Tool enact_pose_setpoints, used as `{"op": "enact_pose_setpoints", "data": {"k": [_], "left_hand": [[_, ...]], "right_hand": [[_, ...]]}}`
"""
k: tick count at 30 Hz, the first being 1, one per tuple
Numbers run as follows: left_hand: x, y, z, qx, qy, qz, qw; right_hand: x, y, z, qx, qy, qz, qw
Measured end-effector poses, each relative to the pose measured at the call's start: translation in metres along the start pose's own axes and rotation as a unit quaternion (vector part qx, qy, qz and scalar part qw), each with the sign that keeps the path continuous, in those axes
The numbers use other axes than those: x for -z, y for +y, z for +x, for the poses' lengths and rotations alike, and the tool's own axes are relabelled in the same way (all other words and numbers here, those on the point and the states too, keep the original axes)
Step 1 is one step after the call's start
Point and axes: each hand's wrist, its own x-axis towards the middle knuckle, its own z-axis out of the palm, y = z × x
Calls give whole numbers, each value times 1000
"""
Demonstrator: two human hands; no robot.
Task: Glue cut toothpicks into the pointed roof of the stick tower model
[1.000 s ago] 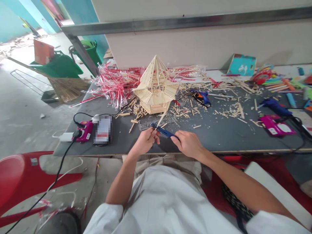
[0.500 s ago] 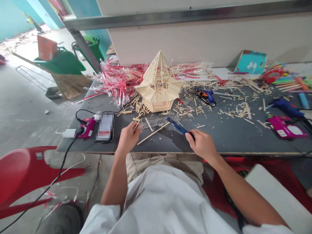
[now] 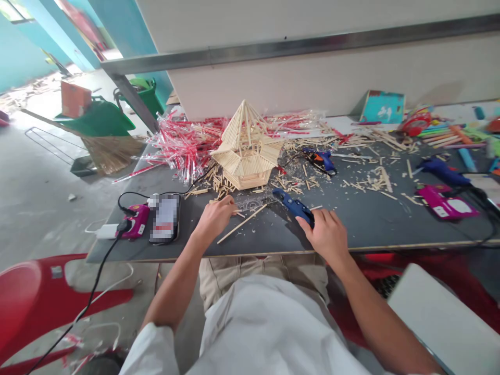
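My left hand is pinched closed at the left end of a clear plastic ruler, with a short wooden stick at its fingertips. Wrapped around a blue hand cutter is my right hand; the tool points up and left, toward the ruler's right end. A longer wooden stick lies slantwise on the dark table between both hands. Just behind stands a small pavilion-like model built of thin sticks, with a pointed roof.
Red-and-clear plastic wrappers pile up at the back left. On the left lie a phone and a magenta power socket with cables. Stick offcuts, glue guns and another magenta socket are to the right.
My left hand has moved right and forward to the ruler's end, its fingers now turned over the short stick. The cutter has come slightly forward in my right hand. The view has shifted slightly.
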Motion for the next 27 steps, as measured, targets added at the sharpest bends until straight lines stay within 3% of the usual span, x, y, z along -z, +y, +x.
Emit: {"op": "enact_pose_setpoints", "data": {"k": [7, 14, 19, 22, 25, 27], "left_hand": [[-17, -4, -4, 9, 36, -39, 999], [-21, -6, -1, 39, 126, -143, 981], [-19, -5, 4, 60, 185, -237, 952], [-12, -3, 8, 58, 185, -281, 940], [4, 1, 14, 42, 168, -307, 936], [20, 3, 21, 32, 169, -314, 934]], "right_hand": [[-6, 2, 2, 6, 33, 43, 999], [-9, 0, 4, 3, 42, 83, 996], [-5, 10, 8, 26, -24, 120, 992], [12, 20, 29, 40, -43, 155, 986], [29, 33, 69, 35, 12, 169, 985], [31, 47, 103, -30, 2, 110, 993]]}}
